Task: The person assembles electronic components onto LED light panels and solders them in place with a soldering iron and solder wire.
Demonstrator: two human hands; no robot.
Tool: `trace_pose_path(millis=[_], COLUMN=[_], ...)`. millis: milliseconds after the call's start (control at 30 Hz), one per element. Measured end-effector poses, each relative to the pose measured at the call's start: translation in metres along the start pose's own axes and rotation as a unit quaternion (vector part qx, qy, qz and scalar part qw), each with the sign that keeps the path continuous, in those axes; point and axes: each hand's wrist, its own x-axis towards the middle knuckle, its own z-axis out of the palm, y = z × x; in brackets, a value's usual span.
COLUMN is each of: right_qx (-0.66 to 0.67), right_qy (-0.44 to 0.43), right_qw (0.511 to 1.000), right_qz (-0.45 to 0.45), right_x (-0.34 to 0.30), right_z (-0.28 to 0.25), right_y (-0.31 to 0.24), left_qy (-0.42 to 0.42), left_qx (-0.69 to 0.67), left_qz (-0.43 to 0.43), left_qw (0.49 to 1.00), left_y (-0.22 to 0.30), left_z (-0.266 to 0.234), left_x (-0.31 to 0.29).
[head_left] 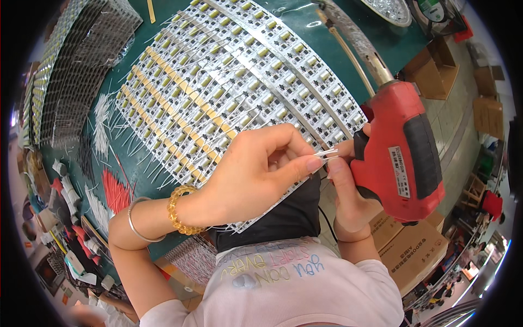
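Thin white wires (327, 153) are pinched between the thumb and fingers of my left hand (253, 169), above the near right edge of a panel of circuit boards (256, 62). My right hand (350, 191) is closed around a red and black soldering gun (397, 150), its metal tip end pointing away over the panel's right side. The thumb of that hand also meets the wire ends beside my left fingertips. Part of the right fingers is hidden behind the gun. White wires stick out from the panel's left half.
On the green table (141, 54), a tall stack of panels (81, 71) stands at left. Below it lie white wires (102, 125), black wires (85, 158) and red wires (115, 191). A dish (406, 22) sits far right. Cardboard boxes (414, 253) stand at right, off the table.
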Motion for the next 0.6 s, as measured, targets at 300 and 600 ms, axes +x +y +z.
trace_pose_path(millis=[300, 600], right_qx=[0.032, 0.073], right_qy=[0.094, -0.060], right_qw=[0.995, 0.995], right_qz=[-0.032, -0.016], right_x=[-0.016, -0.025], right_z=[-0.026, -0.063], right_y=[0.007, 0.034], left_qy=[0.240, 0.251], left_qx=[0.380, 0.468], left_qz=[0.289, 0.295], left_qw=[0.845, 0.794], left_y=[0.026, 0.010], left_z=[-0.051, -0.075], left_x=[0.012, 0.038])
